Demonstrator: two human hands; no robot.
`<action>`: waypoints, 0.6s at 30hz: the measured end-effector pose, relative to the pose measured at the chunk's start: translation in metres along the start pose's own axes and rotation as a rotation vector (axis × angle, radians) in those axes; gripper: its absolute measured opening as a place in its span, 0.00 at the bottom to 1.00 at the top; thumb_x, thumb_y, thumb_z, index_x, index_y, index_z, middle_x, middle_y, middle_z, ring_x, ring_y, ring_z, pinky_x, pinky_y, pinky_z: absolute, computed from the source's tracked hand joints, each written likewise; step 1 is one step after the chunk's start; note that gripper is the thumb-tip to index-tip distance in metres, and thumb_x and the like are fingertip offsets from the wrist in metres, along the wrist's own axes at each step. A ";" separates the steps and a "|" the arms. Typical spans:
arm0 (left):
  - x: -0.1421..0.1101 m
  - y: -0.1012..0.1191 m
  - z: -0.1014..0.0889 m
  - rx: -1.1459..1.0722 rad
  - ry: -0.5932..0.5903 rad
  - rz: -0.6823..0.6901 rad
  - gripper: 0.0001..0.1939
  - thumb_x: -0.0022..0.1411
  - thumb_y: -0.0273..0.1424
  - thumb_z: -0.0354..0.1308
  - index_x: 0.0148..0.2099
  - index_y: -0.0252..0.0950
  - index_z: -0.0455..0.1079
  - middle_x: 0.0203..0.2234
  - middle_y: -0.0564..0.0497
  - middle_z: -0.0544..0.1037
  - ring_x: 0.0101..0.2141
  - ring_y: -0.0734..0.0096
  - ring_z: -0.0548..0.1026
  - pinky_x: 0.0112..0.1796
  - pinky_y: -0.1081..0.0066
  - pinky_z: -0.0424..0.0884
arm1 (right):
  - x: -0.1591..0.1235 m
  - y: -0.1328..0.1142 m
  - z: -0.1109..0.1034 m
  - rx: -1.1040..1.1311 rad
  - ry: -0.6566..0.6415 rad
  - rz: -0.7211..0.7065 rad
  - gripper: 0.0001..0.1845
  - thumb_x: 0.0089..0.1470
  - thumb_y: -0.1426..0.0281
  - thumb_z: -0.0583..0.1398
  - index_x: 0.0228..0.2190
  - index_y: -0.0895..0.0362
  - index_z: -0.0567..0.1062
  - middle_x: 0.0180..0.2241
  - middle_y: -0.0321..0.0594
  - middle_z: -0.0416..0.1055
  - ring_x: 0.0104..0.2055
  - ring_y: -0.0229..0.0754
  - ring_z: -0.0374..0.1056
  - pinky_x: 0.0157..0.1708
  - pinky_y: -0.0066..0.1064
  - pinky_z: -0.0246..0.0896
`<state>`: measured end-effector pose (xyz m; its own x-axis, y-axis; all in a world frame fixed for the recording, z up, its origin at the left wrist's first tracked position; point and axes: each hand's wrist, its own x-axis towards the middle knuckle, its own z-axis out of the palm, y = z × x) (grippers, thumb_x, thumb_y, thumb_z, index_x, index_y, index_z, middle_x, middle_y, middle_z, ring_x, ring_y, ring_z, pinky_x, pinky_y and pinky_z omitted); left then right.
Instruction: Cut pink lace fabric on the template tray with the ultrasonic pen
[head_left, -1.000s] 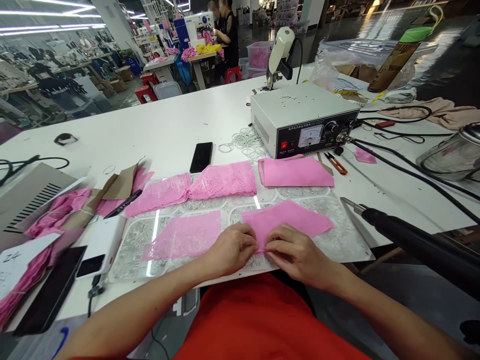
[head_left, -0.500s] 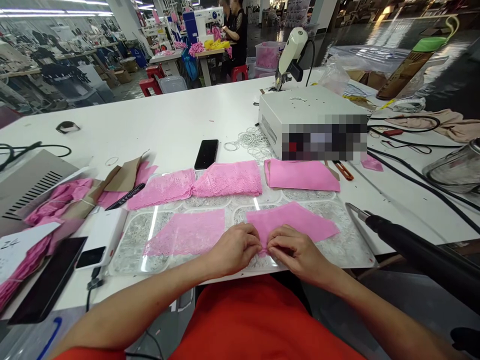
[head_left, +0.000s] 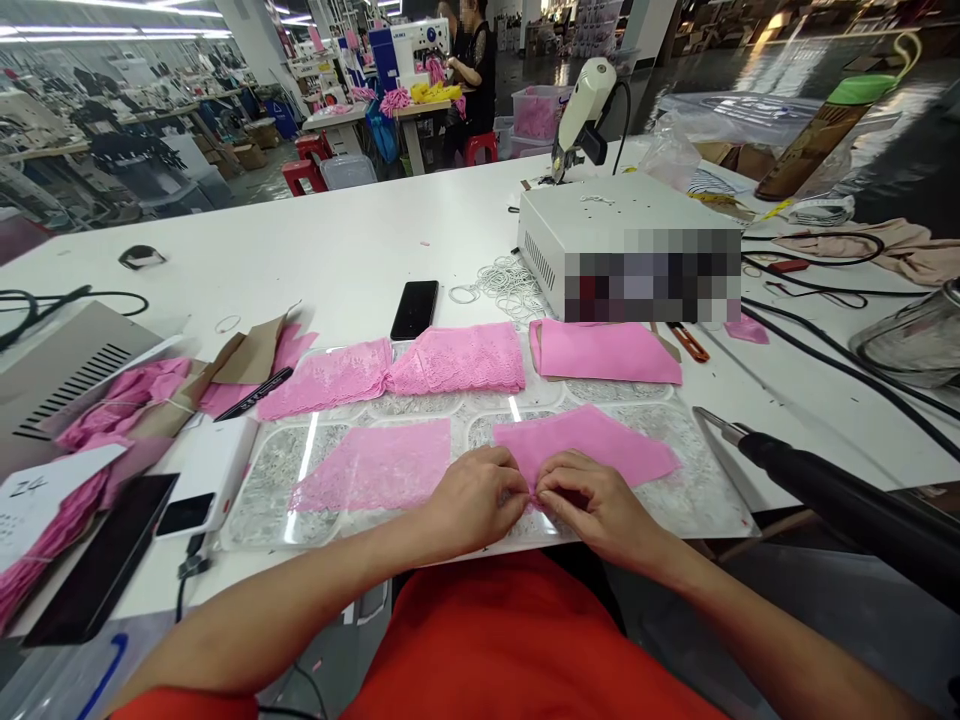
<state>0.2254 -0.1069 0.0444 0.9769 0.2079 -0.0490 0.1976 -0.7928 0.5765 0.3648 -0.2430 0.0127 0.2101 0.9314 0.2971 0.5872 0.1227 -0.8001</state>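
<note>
A plain pink fabric piece (head_left: 600,440) lies on the clear plastic mat (head_left: 720,500) in front of me. My left hand (head_left: 484,500) pinches its near edge at the left. Close beside it, nearly touching, my right hand (head_left: 589,500) is closed in a pinch on the same edge. Between the fingertips the cloth bunches slightly; the exact grip is partly hidden. To the left lies a sheer pink lace piece (head_left: 390,460), partly behind my left wrist. Farther back rest folded pink lace pieces (head_left: 461,360) and a stack of plain pink pieces (head_left: 607,350).
A black pen-shaped tool (head_left: 810,470) juts in from the right. Behind the fabric stand a grey machine box (head_left: 600,210) and a black phone (head_left: 415,310). At left are a white power bank (head_left: 217,460) and pink bundles (head_left: 127,400). A person (head_left: 472,70) sits far back.
The view has shifted a little, so the table appears lower and further right. Both hands keep pinching the pink fabric's near edge, with fingertips now slightly closer together.
</note>
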 end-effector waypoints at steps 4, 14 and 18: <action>0.000 0.000 -0.002 -0.025 -0.020 -0.001 0.09 0.60 0.22 0.57 0.30 0.35 0.76 0.31 0.50 0.76 0.34 0.71 0.73 0.36 0.74 0.67 | 0.000 0.001 0.000 0.017 -0.007 0.012 0.10 0.58 0.75 0.57 0.25 0.56 0.72 0.29 0.38 0.72 0.34 0.38 0.68 0.34 0.31 0.64; 0.002 0.001 -0.004 -0.050 -0.032 -0.031 0.09 0.59 0.21 0.56 0.32 0.34 0.77 0.31 0.50 0.76 0.34 0.70 0.73 0.36 0.74 0.66 | -0.001 0.002 0.002 0.021 0.013 0.028 0.10 0.58 0.75 0.57 0.25 0.56 0.72 0.29 0.38 0.72 0.34 0.38 0.68 0.34 0.30 0.63; 0.003 0.003 -0.006 -0.082 -0.031 -0.044 0.07 0.60 0.25 0.58 0.32 0.33 0.76 0.30 0.50 0.76 0.34 0.70 0.73 0.37 0.74 0.67 | -0.002 0.002 0.003 0.004 0.034 0.009 0.09 0.56 0.76 0.57 0.25 0.56 0.71 0.28 0.38 0.71 0.33 0.38 0.67 0.33 0.30 0.62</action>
<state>0.2281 -0.1049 0.0511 0.9697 0.2228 -0.1005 0.2347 -0.7336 0.6377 0.3629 -0.2432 0.0094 0.2417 0.9204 0.3072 0.5823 0.1157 -0.8047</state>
